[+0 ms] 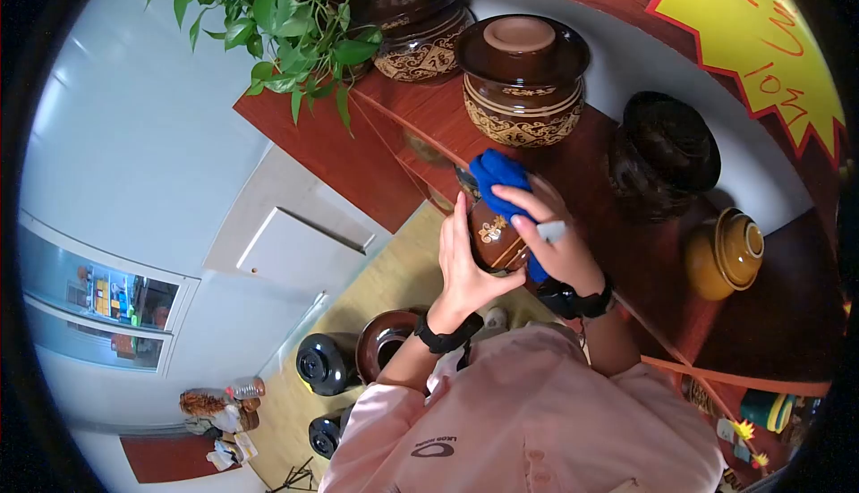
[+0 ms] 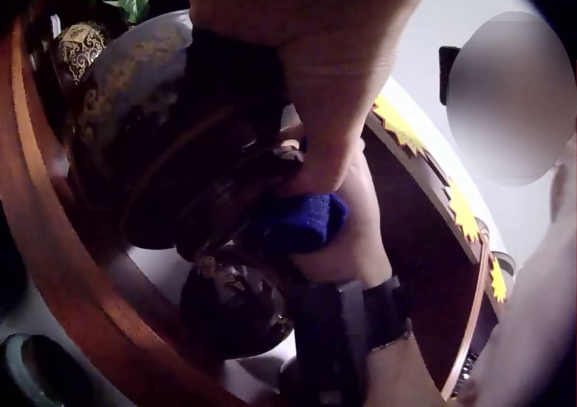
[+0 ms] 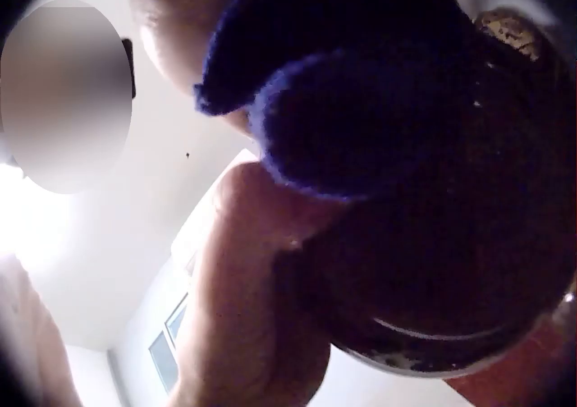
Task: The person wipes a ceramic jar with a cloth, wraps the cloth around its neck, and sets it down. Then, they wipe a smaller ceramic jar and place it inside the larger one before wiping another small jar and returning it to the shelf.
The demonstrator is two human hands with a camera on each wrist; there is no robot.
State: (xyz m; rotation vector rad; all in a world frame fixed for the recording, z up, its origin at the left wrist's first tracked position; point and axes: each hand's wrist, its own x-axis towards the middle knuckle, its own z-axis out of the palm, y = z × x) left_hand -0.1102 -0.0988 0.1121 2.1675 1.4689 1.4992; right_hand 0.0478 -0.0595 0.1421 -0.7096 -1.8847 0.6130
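A brown glazed pot (image 1: 490, 235) with a pale flower pattern is held in front of the chest, close to the shelf edge. My left hand (image 1: 467, 265) grips it from the left, fingers up along the side and thumb at its near, lower part. On the opposite side, my right hand (image 1: 562, 250) holds a bunched blue cloth (image 1: 497, 180) against the pot. The right wrist view shows the folded cloth (image 3: 334, 128) against the dark, shiny pot surface (image 3: 433, 272). In the left wrist view the blue cloth (image 2: 306, 223) is partly hidden by the hands.
On the red-brown shelf (image 1: 403, 104) stand a patterned lidded pot (image 1: 523, 119), a dark pot (image 1: 662, 157) and a yellow-brown pot (image 1: 716, 260). A leafy plant (image 1: 277, 14) hangs at the upper left. Black pots (image 1: 322, 363) and a brown basin (image 1: 380, 336) stand below on the floor.
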